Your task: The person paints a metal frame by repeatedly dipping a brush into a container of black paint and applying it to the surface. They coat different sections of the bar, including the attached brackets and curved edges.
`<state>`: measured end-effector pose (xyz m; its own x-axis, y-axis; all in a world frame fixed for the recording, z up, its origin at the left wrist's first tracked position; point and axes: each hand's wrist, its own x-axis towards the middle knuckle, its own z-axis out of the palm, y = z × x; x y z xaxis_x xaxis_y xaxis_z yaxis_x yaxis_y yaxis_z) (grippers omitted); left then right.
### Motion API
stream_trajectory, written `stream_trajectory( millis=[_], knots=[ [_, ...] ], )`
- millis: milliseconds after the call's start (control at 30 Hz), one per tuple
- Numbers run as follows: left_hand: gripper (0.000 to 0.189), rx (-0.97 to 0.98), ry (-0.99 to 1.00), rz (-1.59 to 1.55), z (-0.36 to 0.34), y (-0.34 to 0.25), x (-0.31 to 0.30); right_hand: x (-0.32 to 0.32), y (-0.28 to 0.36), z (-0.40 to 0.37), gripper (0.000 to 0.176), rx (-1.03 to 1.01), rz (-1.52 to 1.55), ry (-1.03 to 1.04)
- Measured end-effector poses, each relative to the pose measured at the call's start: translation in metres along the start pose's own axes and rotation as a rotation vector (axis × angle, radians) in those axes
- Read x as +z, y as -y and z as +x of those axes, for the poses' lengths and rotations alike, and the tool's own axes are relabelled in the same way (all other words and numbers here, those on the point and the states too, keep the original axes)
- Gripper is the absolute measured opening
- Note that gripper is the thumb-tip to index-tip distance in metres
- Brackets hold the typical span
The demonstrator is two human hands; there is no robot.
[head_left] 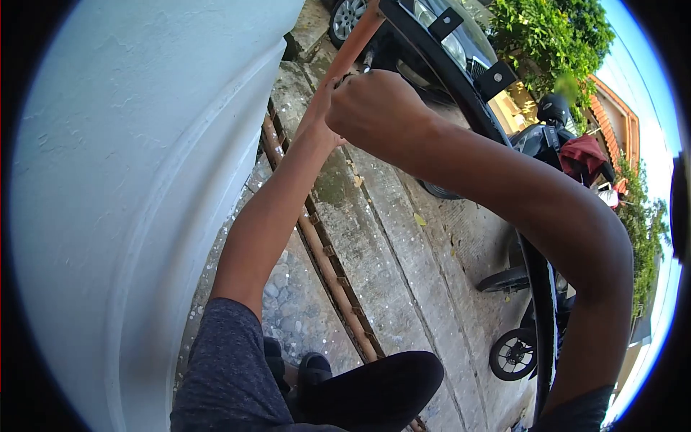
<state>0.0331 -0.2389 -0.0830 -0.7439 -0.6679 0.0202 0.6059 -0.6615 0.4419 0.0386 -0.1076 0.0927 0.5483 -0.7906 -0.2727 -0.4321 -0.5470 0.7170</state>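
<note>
An orange bar (pixel 358 37) was seen at twelve o'clock, its long axis slanted from seven toward one. Just below it, the right hand (pixel 378 108) was clenched into a fist. The left hand (pixel 322 108) was laid against the bar's lower end (whether its fingers were closed could not be told).

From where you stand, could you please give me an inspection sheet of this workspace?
Surface: concrete paving far below; pebble strip beside the white wall.
Job's things: orange-brown bar; black curved frame with brackets.
Clutter: rusty ground rail; fallen leaf.
Hands: left hand against the bar, grip hidden; right hand clenched, fingers closed, contents unseen.
Cables: nothing seen.
Surroundings: car, motorcycles, hedge.
</note>
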Motion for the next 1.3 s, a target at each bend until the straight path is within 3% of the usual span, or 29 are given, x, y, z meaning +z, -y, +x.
stream_trajectory(
  millis=[167,267,367,467,567,700,900,1000,1133,1300],
  knots=[
    [0.063,-0.011,0.103,-0.059,0.001,0.008,-0.024,-0.016,0.01,0.014,0.008,0.345,0.268,0.049],
    [0.059,-0.011,0.151,-0.091,0.003,0.014,-0.033,-0.035,0.008,0.005,0.021,0.672,0.635,-0.032],
    [0.055,-0.042,0.213,-0.119,0.0,0.024,-0.045,0.005,0.021,-0.01,0.032,0.87,0.83,-0.519],
    [0.051,-0.048,0.186,-0.105,-0.009,0.025,-0.05,0.036,0.042,-0.029,0.03,1.115,1.794,-0.61],
    [0.055,0.007,0.01,-0.05,-0.015,0.024,-0.04,0.055,0.06,-0.048,0.041,1.123,2.366,-0.737],
    [0.059,-0.02,-0.07,-0.05,-0.025,0.015,-0.031,0.072,0.065,-0.053,0.056,1.03,2.584,-0.839],
    [0.057,-0.079,-0.121,-0.094,-0.024,0.011,-0.039,0.093,0.031,-0.03,0.036,1.159,2.729,-0.733],
    [0.057,-0.087,-0.112,-0.076,-0.024,0.009,-0.043,0.096,0.017,-0.006,0.024,1.317,2.611,-0.715],
    [0.056,-0.083,-0.023,-0.037,-0.021,0.008,-0.052,0.103,0.003,0.026,0.021,1.319,2.509,-0.788],
    [0.056,-0.085,-0.067,-0.058,-0.021,0.008,-0.054,0.103,-0.01,0.043,0.02,1.279,2.498,-0.911]
  ],
)
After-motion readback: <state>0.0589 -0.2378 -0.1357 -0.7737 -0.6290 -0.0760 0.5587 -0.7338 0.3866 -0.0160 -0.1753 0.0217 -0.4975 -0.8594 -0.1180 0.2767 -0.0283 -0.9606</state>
